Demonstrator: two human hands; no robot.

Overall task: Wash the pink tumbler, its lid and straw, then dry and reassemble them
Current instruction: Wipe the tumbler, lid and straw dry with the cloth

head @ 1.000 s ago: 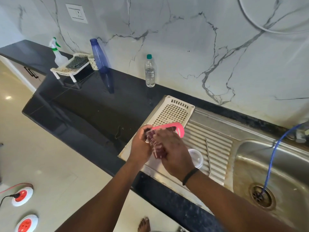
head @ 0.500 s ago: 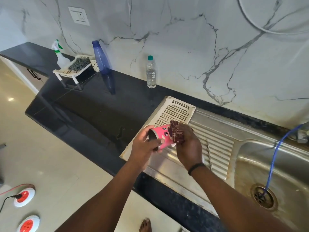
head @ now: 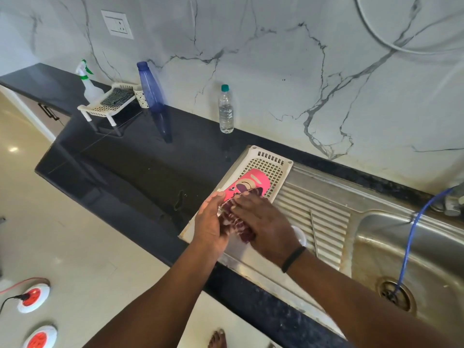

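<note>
The pink tumbler (head: pixel 248 185) with a cartoon face lies tilted over the drainboard, its closed end pointing away from me. My left hand (head: pixel 209 223) grips its near end from the left. My right hand (head: pixel 261 222) presses a maroon patterned cloth (head: pixel 237 222) against the tumbler's near side. The white lid (head: pixel 298 234) lies on the drainboard, mostly hidden behind my right hand. The thin metal straw (head: pixel 313 232) lies along the drainboard ribs to the right.
A white perforated tray (head: pixel 272 163) sits upside down on the steel drainboard (head: pixel 326 197). The sink (head: pixel 414 259) with a blue hose (head: pixel 411 237) is at the right. A clear water bottle (head: pixel 226 110), blue bottle (head: pixel 150 87), spray bottle (head: pixel 88 82) and white rack (head: pixel 108 104) stand on the black counter.
The tumbler has turned between my hands, its closed end now pointing away. My right hand with the cloth has slid down toward the tumbler's near end.
</note>
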